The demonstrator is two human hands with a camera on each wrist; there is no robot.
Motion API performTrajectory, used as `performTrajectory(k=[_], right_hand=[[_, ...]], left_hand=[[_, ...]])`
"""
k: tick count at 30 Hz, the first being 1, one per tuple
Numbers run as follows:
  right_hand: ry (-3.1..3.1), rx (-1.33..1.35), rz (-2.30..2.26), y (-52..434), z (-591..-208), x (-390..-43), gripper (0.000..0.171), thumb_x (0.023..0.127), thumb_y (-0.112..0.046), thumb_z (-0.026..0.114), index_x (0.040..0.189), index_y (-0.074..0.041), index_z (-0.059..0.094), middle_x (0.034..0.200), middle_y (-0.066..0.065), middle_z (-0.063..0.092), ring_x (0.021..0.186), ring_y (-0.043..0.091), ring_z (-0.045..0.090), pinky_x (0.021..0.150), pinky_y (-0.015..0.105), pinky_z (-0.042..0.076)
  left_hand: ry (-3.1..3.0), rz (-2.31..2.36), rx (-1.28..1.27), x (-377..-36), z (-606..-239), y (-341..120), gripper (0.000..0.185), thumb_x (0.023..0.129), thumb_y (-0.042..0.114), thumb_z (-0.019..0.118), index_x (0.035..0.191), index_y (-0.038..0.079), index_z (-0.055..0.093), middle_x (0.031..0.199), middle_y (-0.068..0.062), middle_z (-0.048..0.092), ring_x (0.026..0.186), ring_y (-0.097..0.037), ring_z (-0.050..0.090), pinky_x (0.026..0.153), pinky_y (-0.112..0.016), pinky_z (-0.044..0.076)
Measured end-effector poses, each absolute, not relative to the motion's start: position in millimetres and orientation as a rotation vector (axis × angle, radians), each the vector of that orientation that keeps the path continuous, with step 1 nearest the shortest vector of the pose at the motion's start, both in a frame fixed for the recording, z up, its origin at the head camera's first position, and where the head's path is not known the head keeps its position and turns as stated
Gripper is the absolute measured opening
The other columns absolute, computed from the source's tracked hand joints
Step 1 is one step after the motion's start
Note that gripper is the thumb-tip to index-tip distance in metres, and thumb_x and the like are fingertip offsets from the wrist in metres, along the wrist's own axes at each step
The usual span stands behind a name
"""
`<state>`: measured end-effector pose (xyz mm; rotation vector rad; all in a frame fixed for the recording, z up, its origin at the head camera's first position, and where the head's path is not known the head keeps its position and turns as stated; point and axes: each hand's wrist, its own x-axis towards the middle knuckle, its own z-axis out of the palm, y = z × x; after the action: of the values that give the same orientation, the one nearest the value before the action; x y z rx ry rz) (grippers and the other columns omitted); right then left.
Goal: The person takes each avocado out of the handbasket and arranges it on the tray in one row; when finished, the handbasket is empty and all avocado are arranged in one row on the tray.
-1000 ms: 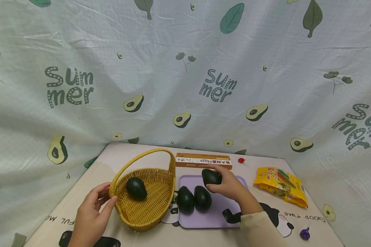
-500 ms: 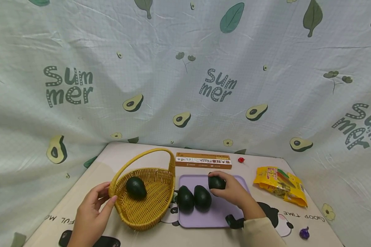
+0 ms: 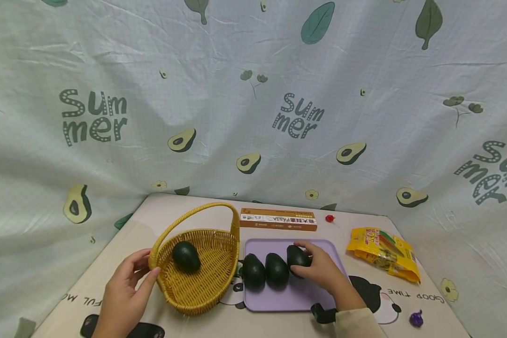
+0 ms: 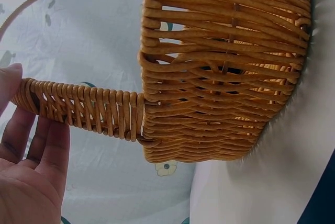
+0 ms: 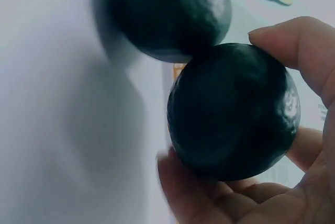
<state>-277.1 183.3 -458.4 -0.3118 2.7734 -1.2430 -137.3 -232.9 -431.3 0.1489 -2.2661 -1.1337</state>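
In the head view my right hand (image 3: 323,270) grips a dark green avocado (image 3: 296,257) at the right end of a row on the lilac tray (image 3: 295,300). The right wrist view shows thumb and fingers round this avocado (image 5: 233,111), with another avocado (image 5: 172,12) right behind it. Two more avocados, a left one (image 3: 253,272) and a middle one (image 3: 277,271), lie side by side on the tray. My left hand (image 3: 126,288) holds the handle of a yellow wicker basket (image 3: 211,284) near its base, thumb opposite fingers. One avocado (image 3: 186,257) lies inside the basket.
A brown pasta box (image 3: 279,225) lies behind the tray, with a small red item (image 3: 329,218) to its right. A yellow packet (image 3: 384,253) lies at the right. Nearer the front right is a small purple garlic-shaped item (image 3: 416,319). A printed cloth (image 3: 219,103) hangs behind the table.
My right hand has brought its avocado rightward and down toward the tray's near side, level with the other two. My left hand and the basket have stayed in place.
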Motion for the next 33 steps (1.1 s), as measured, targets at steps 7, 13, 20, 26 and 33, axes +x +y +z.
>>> performTrajectory(k=[7, 13, 20, 26, 33], right_hand=[[2.775, -0.318, -1.219, 188.3, -466.3, -273.7, 0.064, 0.079, -0.03, 0.088, 0.137, -0.019, 0.062, 0.125, 0.014, 0.068, 0.105, 0.025, 0.063, 0.093, 0.05, 0.057], [2.803, -0.329, -1.188, 191.1, -475.5, -271.7, 0.063, 0.079, -0.032, 0.088, 0.135, -0.018, 0.063, 0.125, 0.013, 0.068, 0.105, 0.024, 0.065, 0.092, 0.046, 0.056], [2.798, -0.36, -1.206, 191.6, -478.0, -271.3, 0.062, 0.079, -0.031, 0.087, 0.134, -0.017, 0.063, 0.123, 0.011, 0.068, 0.104, 0.025, 0.066, 0.088, 0.043, 0.058], [2.796, -0.361, -1.202, 191.9, -478.6, -270.6, 0.065, 0.079, -0.032, 0.088, 0.137, -0.017, 0.062, 0.126, 0.011, 0.067, 0.106, 0.025, 0.066, 0.091, 0.045, 0.058], [2.769, -0.392, -1.197, 194.5, -478.1, -266.7, 0.068, 0.086, -0.037, 0.083, 0.144, -0.011, 0.058, 0.14, 0.014, 0.062, 0.112, 0.029, 0.065, 0.101, 0.054, 0.056]], left_hand=[[-2.254, -1.129, 0.163, -137.6, -429.3, -231.5, 0.047, 0.093, -0.002, 0.072, 0.136, 0.005, 0.055, 0.123, -0.008, 0.061, 0.107, 0.012, 0.05, 0.091, 0.005, 0.042], [-2.254, -1.14, 0.156, -138.1, -429.6, -230.6, 0.047, 0.093, -0.003, 0.072, 0.137, 0.005, 0.055, 0.124, -0.008, 0.061, 0.107, 0.012, 0.051, 0.091, 0.005, 0.042], [-2.251, -1.145, 0.168, -138.4, -429.7, -230.1, 0.048, 0.093, -0.002, 0.072, 0.137, 0.005, 0.055, 0.123, -0.009, 0.062, 0.109, 0.006, 0.054, 0.091, 0.005, 0.043], [-2.252, -1.138, 0.167, -138.8, -429.2, -230.3, 0.048, 0.093, -0.002, 0.073, 0.137, 0.004, 0.055, 0.123, -0.01, 0.062, 0.113, -0.02, 0.062, 0.09, 0.005, 0.042], [-2.252, -1.149, 0.174, -138.7, -430.0, -230.1, 0.048, 0.093, -0.002, 0.072, 0.137, 0.005, 0.056, 0.123, -0.009, 0.062, 0.109, 0.004, 0.055, 0.09, 0.005, 0.042]])
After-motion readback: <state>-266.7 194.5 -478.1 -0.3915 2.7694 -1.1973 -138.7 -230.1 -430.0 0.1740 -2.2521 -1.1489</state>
